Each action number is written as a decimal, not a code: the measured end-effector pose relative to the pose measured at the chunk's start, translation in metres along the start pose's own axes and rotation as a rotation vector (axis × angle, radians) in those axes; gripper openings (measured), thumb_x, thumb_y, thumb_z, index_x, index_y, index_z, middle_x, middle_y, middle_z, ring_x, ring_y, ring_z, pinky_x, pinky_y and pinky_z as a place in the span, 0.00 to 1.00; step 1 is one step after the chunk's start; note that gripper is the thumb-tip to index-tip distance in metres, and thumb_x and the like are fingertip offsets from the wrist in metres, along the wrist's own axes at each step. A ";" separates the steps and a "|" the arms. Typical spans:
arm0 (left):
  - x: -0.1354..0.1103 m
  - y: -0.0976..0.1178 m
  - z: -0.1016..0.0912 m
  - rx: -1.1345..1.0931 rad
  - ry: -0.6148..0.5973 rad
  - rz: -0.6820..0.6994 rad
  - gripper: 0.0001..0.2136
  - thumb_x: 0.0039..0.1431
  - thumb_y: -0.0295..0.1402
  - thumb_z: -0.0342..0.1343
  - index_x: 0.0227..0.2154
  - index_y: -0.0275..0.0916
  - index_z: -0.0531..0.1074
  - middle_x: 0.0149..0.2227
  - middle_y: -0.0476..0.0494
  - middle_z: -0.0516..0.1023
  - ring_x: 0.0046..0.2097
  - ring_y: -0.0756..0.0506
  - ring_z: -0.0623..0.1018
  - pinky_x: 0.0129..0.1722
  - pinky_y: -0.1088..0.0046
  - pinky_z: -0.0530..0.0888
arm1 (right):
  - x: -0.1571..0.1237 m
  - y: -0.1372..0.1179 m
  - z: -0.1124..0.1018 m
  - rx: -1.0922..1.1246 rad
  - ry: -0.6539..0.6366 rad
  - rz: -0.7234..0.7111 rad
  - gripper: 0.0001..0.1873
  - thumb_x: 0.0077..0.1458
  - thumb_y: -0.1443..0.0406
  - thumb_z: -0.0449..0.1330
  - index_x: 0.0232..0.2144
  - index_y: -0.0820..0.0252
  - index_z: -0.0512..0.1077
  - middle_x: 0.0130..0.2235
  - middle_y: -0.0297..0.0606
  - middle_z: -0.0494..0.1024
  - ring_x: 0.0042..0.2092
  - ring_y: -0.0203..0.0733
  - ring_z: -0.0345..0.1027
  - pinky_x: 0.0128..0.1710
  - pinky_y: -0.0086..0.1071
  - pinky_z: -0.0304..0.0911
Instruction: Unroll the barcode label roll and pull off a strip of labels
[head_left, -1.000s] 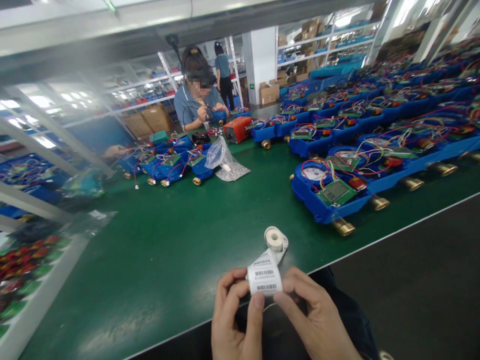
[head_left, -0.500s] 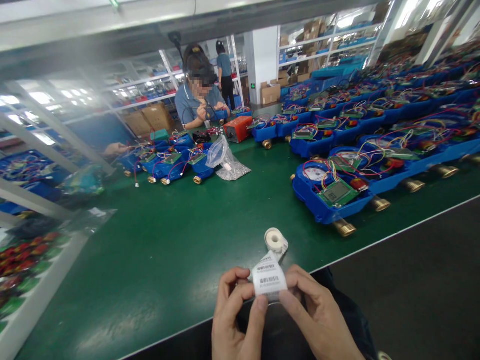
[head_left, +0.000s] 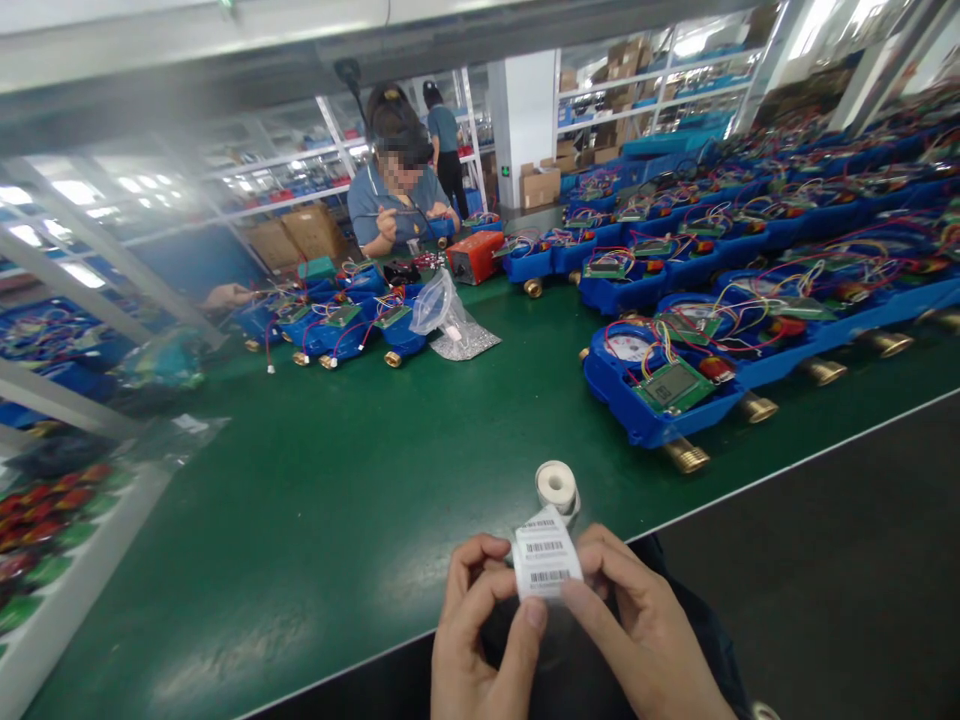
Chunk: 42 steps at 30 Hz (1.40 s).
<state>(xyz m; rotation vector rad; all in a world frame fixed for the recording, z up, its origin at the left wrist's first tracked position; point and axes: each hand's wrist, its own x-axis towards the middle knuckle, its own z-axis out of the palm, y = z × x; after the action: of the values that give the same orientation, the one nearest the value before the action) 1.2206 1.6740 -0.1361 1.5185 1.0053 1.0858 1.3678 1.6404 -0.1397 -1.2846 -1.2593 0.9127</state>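
Observation:
A white strip of barcode labels is stretched between my two hands at the near edge of the green table. My left hand pinches its left side, with the thumb at the lower corner. On the right side, my right hand grips the strip between thumb and fingers, the thumb near the lowest barcode. The strip leads back to a small label roll lying on the table just beyond my fingers.
Blue water meters with circuit boards, wires and brass fittings stand in rows at the right. More meters and a clear plastic bag lie farther back, near a red box. A co-worker sits across the table.
Both hands and the strip have shifted slightly right; more of the lowest barcode now shows. The label roll has moved a little right. Across the table, the co-worker's hand has moved slightly left.

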 end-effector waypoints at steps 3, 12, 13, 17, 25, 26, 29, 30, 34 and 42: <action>0.001 0.003 -0.001 -0.009 0.009 -0.050 0.08 0.60 0.41 0.56 0.36 0.45 0.75 0.46 0.48 0.62 0.50 0.46 0.66 0.50 0.74 0.60 | -0.001 -0.001 0.000 -0.004 -0.023 -0.001 0.12 0.62 0.60 0.54 0.28 0.59 0.68 0.32 0.33 0.65 0.35 0.35 0.59 0.35 0.29 0.55; -0.003 -0.005 0.002 0.009 -0.047 -0.028 0.08 0.59 0.40 0.57 0.33 0.42 0.76 0.44 0.46 0.63 0.49 0.45 0.65 0.51 0.73 0.59 | 0.002 -0.003 -0.004 0.010 -0.012 0.052 0.14 0.61 0.58 0.54 0.27 0.60 0.65 0.29 0.33 0.62 0.31 0.36 0.55 0.31 0.30 0.52; -0.005 -0.006 0.002 0.018 -0.049 -0.032 0.09 0.58 0.41 0.58 0.32 0.41 0.75 0.44 0.46 0.63 0.49 0.45 0.66 0.50 0.73 0.59 | 0.002 -0.005 -0.008 0.006 -0.025 0.057 0.14 0.60 0.58 0.54 0.26 0.60 0.64 0.30 0.33 0.62 0.32 0.36 0.55 0.32 0.30 0.53; -0.003 -0.002 -0.003 0.076 0.077 -0.045 0.10 0.57 0.42 0.57 0.31 0.40 0.71 0.45 0.47 0.64 0.47 0.45 0.66 0.47 0.72 0.59 | 0.005 -0.025 -0.040 -0.134 -0.108 0.071 0.13 0.59 0.60 0.55 0.25 0.59 0.63 0.34 0.34 0.63 0.37 0.37 0.60 0.38 0.31 0.56; 0.036 0.042 0.004 0.217 -0.089 0.357 0.05 0.65 0.30 0.49 0.41 0.46 0.68 0.46 0.52 0.67 0.50 0.51 0.67 0.50 0.79 0.62 | 0.024 -0.081 -0.114 -0.778 -0.190 -0.197 0.04 0.58 0.62 0.56 0.31 0.54 0.68 0.47 0.38 0.65 0.50 0.48 0.59 0.47 0.42 0.58; 0.041 0.049 0.008 0.224 -0.129 0.397 0.07 0.66 0.29 0.48 0.43 0.46 0.68 0.47 0.52 0.67 0.51 0.52 0.67 0.51 0.79 0.62 | 0.028 -0.089 -0.118 -0.837 -0.218 -0.225 0.04 0.58 0.62 0.55 0.32 0.53 0.69 0.48 0.38 0.65 0.51 0.49 0.58 0.47 0.43 0.57; 0.050 0.068 0.021 0.257 -0.246 0.425 0.13 0.64 0.31 0.53 0.50 0.48 0.65 0.52 0.51 0.65 0.55 0.50 0.64 0.55 0.75 0.62 | 0.039 -0.112 -0.124 -0.960 -0.278 -0.295 0.07 0.60 0.60 0.54 0.33 0.52 0.70 0.49 0.37 0.65 0.52 0.49 0.57 0.48 0.45 0.56; 0.052 0.072 0.025 0.284 -0.279 0.414 0.17 0.61 0.32 0.57 0.52 0.48 0.64 0.54 0.51 0.64 0.56 0.48 0.63 0.57 0.72 0.62 | 0.041 -0.118 -0.124 -0.976 -0.288 -0.313 0.08 0.61 0.60 0.53 0.33 0.52 0.70 0.49 0.36 0.65 0.52 0.48 0.57 0.48 0.46 0.55; 0.056 0.074 0.043 0.318 -0.260 0.367 0.26 0.55 0.26 0.61 0.54 0.49 0.60 0.55 0.50 0.62 0.55 0.46 0.64 0.55 0.68 0.64 | 0.047 -0.137 -0.130 -0.997 -0.306 -0.341 0.09 0.61 0.58 0.53 0.33 0.53 0.71 0.50 0.36 0.64 0.53 0.47 0.56 0.50 0.43 0.55; 0.069 0.056 0.054 -0.312 -0.325 0.097 0.20 0.59 0.23 0.50 0.53 0.45 0.59 0.49 0.48 0.66 0.37 0.53 0.71 0.39 0.77 0.70 | 0.044 -0.136 -0.157 -1.175 -0.246 -0.325 0.11 0.62 0.55 0.52 0.35 0.52 0.69 0.52 0.38 0.61 0.53 0.49 0.56 0.50 0.48 0.57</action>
<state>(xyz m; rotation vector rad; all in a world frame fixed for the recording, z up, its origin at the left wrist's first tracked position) 1.2946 1.7169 -0.0771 1.4376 0.5180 0.9704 1.5058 1.6397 0.0219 -1.7583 -2.2712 0.0045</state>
